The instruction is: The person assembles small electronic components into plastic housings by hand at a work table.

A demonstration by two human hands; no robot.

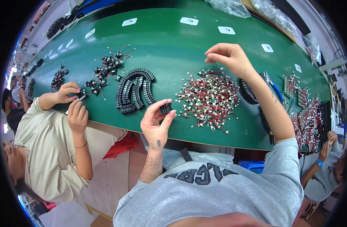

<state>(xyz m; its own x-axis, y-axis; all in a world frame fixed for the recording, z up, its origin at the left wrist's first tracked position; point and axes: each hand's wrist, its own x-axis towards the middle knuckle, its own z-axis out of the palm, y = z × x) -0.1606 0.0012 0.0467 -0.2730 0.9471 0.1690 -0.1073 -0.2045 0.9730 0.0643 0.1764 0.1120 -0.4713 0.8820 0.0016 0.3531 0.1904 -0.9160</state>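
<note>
My left hand [155,125] holds a small black plastic housing [166,109] between thumb and fingertips, just above the table's near edge. Raised over the far side of a heap of red and black wire leads with white connectors [209,100], my right hand [234,59] is closed in a pinch. A short thin wire lead [218,65] shows just under its fingertips, partly hidden by them. To the left of the heap lie curved rows of black housings [125,92], nested side by side. More black housings [248,90] are partly covered by my right forearm.
Pliers with blue handles [275,89] and more wire leads [306,125] lie on the right of the green table [162,49]. Black wired parts [107,70] lie at left. A co-worker's hands [73,100] work at left; another person's hand [327,145] is at far right.
</note>
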